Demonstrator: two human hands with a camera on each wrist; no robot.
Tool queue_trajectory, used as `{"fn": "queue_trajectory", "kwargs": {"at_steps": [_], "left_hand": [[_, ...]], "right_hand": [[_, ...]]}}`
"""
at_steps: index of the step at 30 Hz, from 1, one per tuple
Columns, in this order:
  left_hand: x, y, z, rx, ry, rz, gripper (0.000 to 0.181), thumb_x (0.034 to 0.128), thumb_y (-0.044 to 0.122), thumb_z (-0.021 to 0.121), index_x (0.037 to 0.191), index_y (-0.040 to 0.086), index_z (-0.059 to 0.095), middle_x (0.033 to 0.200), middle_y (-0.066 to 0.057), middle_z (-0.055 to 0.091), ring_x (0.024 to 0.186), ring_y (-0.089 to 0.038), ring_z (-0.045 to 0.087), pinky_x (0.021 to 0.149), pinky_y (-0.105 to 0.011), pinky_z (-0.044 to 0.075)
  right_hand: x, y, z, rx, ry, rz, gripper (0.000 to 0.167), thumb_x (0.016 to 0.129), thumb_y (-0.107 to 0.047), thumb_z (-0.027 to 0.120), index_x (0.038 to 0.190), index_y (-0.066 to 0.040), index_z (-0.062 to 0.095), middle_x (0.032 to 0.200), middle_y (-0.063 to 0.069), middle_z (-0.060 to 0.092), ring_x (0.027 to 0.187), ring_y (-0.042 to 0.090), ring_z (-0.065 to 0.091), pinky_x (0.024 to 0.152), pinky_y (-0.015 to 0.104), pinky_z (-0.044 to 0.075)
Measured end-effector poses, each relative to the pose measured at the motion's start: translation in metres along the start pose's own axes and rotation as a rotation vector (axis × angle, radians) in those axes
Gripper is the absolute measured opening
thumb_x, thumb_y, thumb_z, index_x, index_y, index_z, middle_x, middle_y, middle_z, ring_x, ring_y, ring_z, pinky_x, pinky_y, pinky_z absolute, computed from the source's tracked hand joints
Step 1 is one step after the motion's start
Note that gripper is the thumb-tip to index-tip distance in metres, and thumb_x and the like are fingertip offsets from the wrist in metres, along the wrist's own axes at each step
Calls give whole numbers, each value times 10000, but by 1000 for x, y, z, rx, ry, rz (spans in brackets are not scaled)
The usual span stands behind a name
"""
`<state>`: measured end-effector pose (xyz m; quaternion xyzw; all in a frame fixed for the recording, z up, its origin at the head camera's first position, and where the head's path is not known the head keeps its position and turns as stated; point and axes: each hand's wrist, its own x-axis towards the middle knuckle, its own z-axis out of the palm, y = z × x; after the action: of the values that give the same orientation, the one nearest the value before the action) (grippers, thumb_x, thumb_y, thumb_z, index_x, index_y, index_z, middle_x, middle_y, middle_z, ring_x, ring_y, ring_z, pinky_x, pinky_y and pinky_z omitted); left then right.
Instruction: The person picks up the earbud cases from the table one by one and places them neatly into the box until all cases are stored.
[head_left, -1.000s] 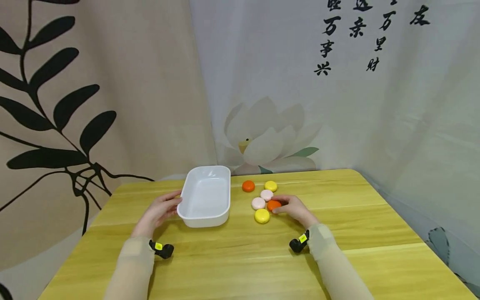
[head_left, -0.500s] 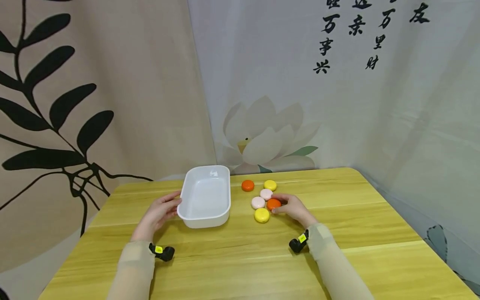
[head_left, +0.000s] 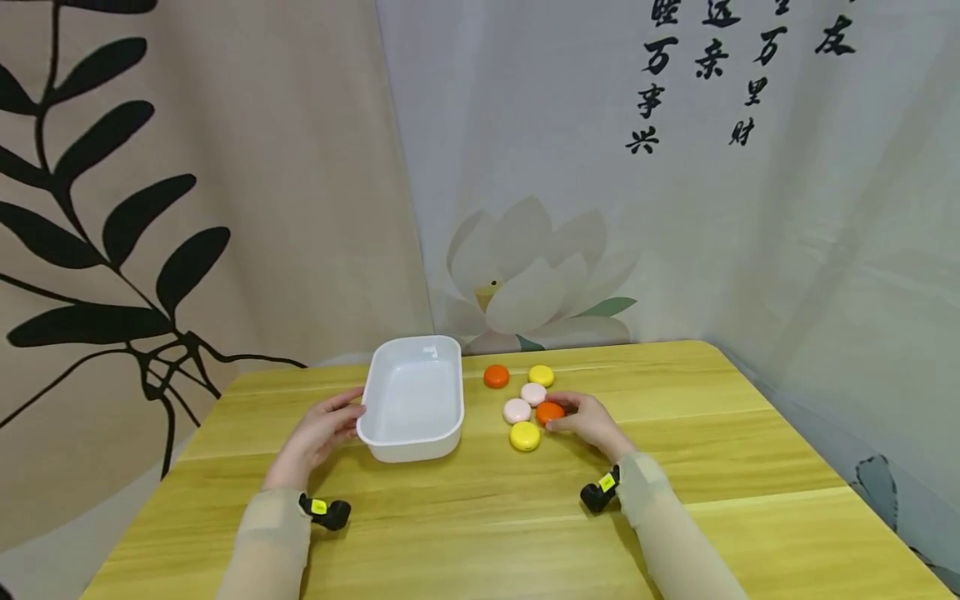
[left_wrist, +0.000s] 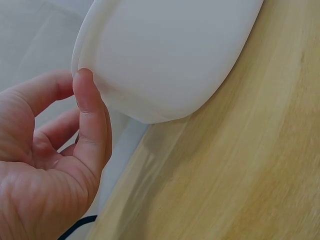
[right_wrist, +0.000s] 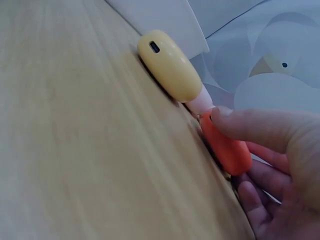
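Observation:
My left hand point(head_left: 322, 433) holds the left rim of a white rectangular dish point(head_left: 412, 452) between thumb and fingers. In the left wrist view, the thumb point(left_wrist: 91, 112) lies against the dish's wall near a corner. At the right, my right hand point(head_left: 591, 425) pinches an orange rounded disc point(head_left: 549, 412) lying on the table. The right wrist view shows the thumb on one edge of this orange disc point(right_wrist: 226, 145) and fingers behind it. Close by lie two pale pink discs point(head_left: 517, 411) and a yellow disc point(head_left: 525, 436), which has a small port in its side.
Another orange disc point(head_left: 497, 376) and a second yellow disc point(head_left: 542, 375) lie farther back on the wooden table point(head_left: 450, 533). A printed curtain point(head_left: 315, 167) hangs behind the table's far edge. Each wrist wears a small black camera point(head_left: 330, 513).
The view has tilted slightly. Both hands keep their places on the dish and the orange disc, and the discs lie as before.

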<state>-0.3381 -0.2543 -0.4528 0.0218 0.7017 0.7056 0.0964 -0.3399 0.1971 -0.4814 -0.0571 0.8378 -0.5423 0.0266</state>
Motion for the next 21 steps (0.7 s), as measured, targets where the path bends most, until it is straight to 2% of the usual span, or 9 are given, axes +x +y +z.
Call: {"fn": "queue_trajectory", "kwargs": {"at_steps": [8,15,21], "left_hand": [[0,-3,2,-4,8,-11,614,959,103,612,1484,-28,324,929,17,681,757,-106,632,704,-217,539],[1,-3,2,1,0,-10,615,971,122,599,1491,-26,307,937,30,678,773,-97,625,702,-205,532],[3,-1,1,5,2,-5,604,973,109,591,1491,-23,312,926,33,672,753,-90,616,689,-197,530]], "right_hand": [[1,7,-2,18,12,9,484,770,-102,816,1228,-60,666,1172,78,648,1061,234,557,978,425,416],[1,8,-6,59,30,30,476,774,-97,815,1224,-50,665,1193,99,643,1083,255,561,989,430,416],[5,5,-10,49,24,34,512,788,-112,807,1264,-38,636,1220,108,629,1098,257,554,999,428,414]]}}
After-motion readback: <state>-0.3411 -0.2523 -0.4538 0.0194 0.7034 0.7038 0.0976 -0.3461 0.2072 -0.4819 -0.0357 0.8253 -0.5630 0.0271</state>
